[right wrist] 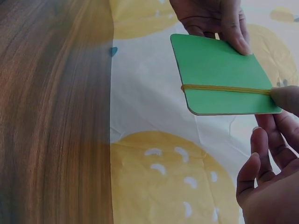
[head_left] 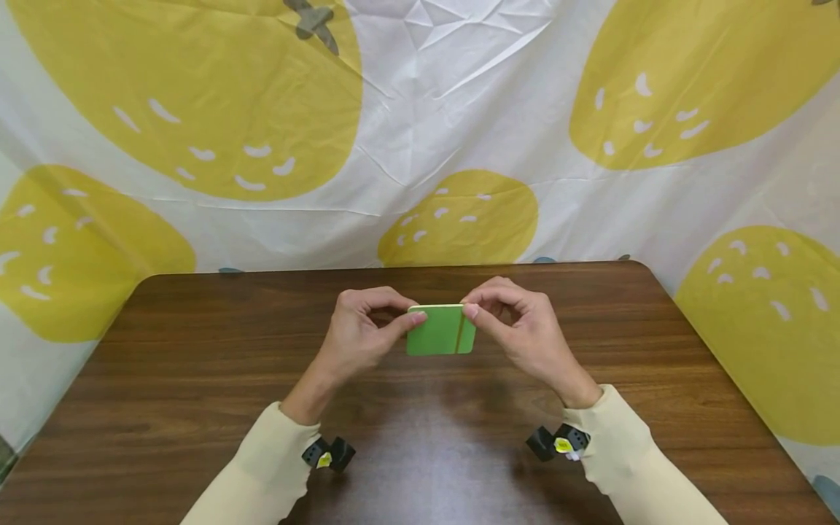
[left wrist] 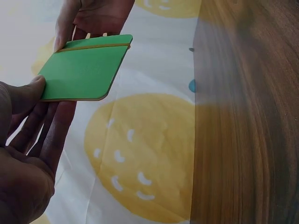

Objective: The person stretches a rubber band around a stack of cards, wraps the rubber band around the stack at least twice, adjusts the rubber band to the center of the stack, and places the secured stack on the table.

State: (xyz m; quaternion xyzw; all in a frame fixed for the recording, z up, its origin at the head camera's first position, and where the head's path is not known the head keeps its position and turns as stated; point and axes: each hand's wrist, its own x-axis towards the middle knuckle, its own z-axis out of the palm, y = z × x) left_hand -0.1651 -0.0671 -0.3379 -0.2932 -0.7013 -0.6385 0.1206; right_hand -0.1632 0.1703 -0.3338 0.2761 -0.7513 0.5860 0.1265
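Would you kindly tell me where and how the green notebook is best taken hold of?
Probably by the middle of its lower edge, coming from below and pinching front and back: the green notebook looks thin and flat, is held up off the table, and the left hand and right hand pinch it near its upper corners.

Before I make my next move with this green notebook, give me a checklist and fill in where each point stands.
1. Left hand has a grip: ok, it pinches the green notebook near a corner.
2. Right hand has a grip: ok, it pinches the opposite end.
3. Notebook off the table: ok, held up above it.
4. Band in place: ok, it runs straight across the closed notebook.
5. Right thumb clear of the band: not ok, it overlaps one end.
6. Inside of the notebook: cannot tell, it is closed.
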